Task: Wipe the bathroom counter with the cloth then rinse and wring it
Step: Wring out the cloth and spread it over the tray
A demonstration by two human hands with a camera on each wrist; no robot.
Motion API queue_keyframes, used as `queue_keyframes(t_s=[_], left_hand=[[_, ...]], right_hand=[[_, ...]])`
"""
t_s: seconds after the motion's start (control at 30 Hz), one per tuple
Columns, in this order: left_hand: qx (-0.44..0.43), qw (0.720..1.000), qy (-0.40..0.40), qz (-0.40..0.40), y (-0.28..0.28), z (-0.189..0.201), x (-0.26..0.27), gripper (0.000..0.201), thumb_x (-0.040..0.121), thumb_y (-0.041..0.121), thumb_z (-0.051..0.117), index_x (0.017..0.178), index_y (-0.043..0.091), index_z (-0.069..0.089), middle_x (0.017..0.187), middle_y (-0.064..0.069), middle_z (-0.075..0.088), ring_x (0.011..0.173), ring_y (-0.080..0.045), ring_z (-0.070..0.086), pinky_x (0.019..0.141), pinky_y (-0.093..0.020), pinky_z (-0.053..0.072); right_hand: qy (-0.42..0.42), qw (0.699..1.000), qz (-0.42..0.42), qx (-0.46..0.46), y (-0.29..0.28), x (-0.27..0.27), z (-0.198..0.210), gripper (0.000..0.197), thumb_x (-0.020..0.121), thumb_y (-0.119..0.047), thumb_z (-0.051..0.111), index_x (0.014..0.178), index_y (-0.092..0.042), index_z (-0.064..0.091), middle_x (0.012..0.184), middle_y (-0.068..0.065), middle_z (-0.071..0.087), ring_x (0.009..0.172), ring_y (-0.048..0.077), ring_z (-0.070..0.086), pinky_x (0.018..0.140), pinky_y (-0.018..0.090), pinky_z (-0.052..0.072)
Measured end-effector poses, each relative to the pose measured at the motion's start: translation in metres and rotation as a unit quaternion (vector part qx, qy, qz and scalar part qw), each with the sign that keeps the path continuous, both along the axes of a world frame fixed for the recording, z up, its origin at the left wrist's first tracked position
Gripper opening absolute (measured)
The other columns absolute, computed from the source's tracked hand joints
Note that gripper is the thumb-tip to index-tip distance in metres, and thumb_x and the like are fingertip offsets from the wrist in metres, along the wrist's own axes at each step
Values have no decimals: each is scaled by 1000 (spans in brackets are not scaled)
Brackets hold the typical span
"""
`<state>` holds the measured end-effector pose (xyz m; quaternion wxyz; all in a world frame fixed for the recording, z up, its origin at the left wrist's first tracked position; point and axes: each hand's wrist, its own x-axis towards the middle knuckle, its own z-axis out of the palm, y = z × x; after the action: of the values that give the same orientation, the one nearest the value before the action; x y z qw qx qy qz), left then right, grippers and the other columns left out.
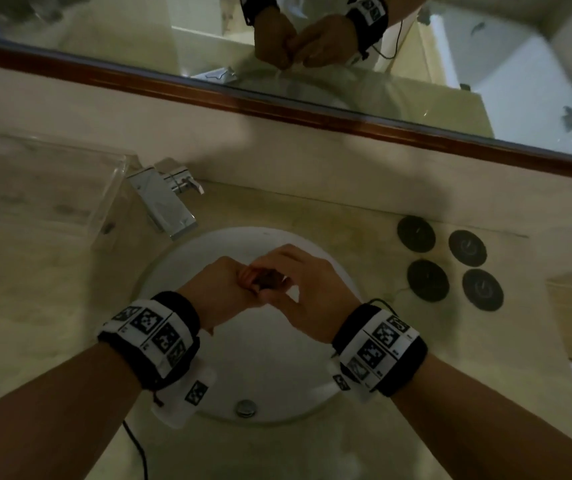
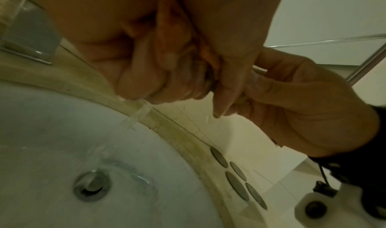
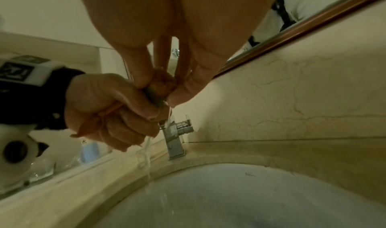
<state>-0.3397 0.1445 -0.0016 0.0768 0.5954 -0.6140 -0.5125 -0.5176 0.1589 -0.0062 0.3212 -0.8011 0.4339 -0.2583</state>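
Final stage, judged: the cloth [image 1: 262, 279] is held over the sink [image 1: 270, 375], twisted between the left hand [image 1: 224, 289] and right hand [image 1: 303, 289], fingers curled tightly round it; water is squeezed out.

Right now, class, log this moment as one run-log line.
stage: wringing | left hand + right hand: grip cloth | water: draining into sink
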Motion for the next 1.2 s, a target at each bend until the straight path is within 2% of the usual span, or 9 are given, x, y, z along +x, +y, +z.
queue_keyframes(t_s=[0.13,0.27,0.37,0.53,0.7,0.83,0.97,1.1,1.2], left_hand=[[-44,999,2,-12,5,7,-3,26,76,23,74,55,32,61,50,9,61,46,-5,57,47,-24,45],[-179,979,-80,-63,9,8,-9,16,76,26,73,81,25,59,76,6,65,72,-13,61,67,-32,51],[-225,964,-120,-72,12,10,-12,16,82,31,67,82,21,55,73,4,63,68,-17,60,65,-35,53],[-104,991,-83,-30,3,22,-12,24,86,29,66,69,13,59,66,-1,62,59,-18,59,54,-29,47],[83,990,89,67,2,37,-12,28,91,5,55,63,6,53,47,-3,45,32,-9,34,36,-19,28],[132,979,152,13,2,45,-10,9,87,-1,57,79,4,57,41,2,39,33,-9,29,37,-17,24],[159,973,157,-59,-1,53,-7,37,80,-9,58,52,12,46,41,2,35,35,-9,25,40,-18,23],[89,987,61,-116,-3,55,-8,36,78,-5,64,50,7,43,39,0,37,33,-12,28,37,-21,27],[-18,977,-98,-188,-5,46,-13,22,82,9,65,65,10,52,52,6,44,43,-6,38,45,-16,33]], right_hand=[[31,997,-45,57,-2,1,9,20,93,-21,60,112,-19,66,100,-1,71,90,14,64,81,29,52],[42,978,-107,176,-6,1,14,16,95,-26,55,101,-17,68,72,-7,63,64,10,58,62,29,48],[2,961,-135,240,-6,2,21,16,95,-27,56,96,-16,68,63,-6,60,52,7,54,57,27,46],[90,994,-63,-4,7,3,27,44,89,-21,57,132,-20,48,130,1,50,107,18,56,84,34,54],[223,958,99,-151,9,-3,16,78,74,-5,57,146,-13,29,151,14,33,129,38,40,94,47,51],[214,946,99,-222,5,3,7,57,91,-8,41,145,-9,22,146,17,26,114,41,48,91,48,49],[176,925,81,-326,-3,10,5,39,97,-9,45,133,0,35,125,24,45,87,37,56,80,44,50],[219,923,55,-312,-6,19,10,30,94,-14,43,120,0,44,98,20,64,73,31,59,63,37,52],[297,921,14,-251,-1,26,18,25,86,-13,36,97,-3,56,80,12,63,54,22,53,45,28,31]])
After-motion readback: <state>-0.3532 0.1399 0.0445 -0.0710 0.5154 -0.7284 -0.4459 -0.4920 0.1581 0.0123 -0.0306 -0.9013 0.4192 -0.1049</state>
